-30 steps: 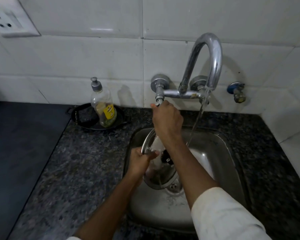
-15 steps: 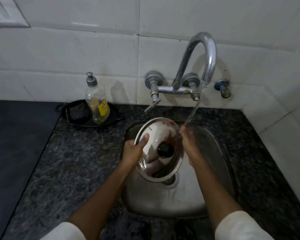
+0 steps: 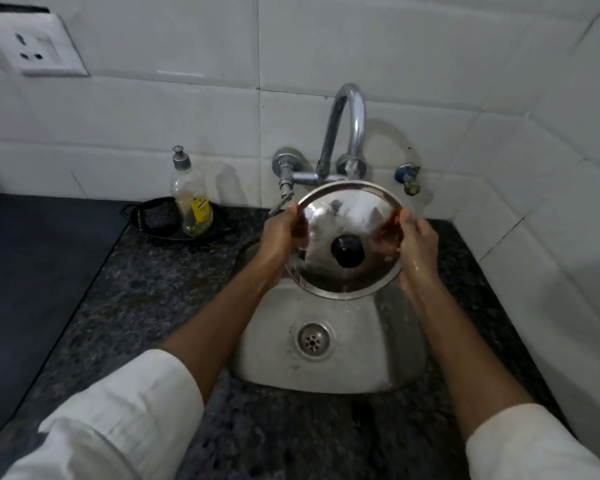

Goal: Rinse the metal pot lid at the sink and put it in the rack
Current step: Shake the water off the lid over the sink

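With my left hand [image 3: 278, 237] and right hand [image 3: 417, 247] each pinching the wet lid [image 3: 347, 216] by its rim above the sink [image 3: 326, 375], I judge that slick metal could slip from either grip and clatter down.

Single head-worn wide-angle view, aimed forward and down, sink [image 3: 329, 341] seen from close above, tiled wall [image 3: 430, 64] faced, edges bent by the lens

Lid [image 3: 329, 237] polished metal; sink [image 3: 378, 341] brushed steel; counter [image 3: 160, 306] speckled stone.
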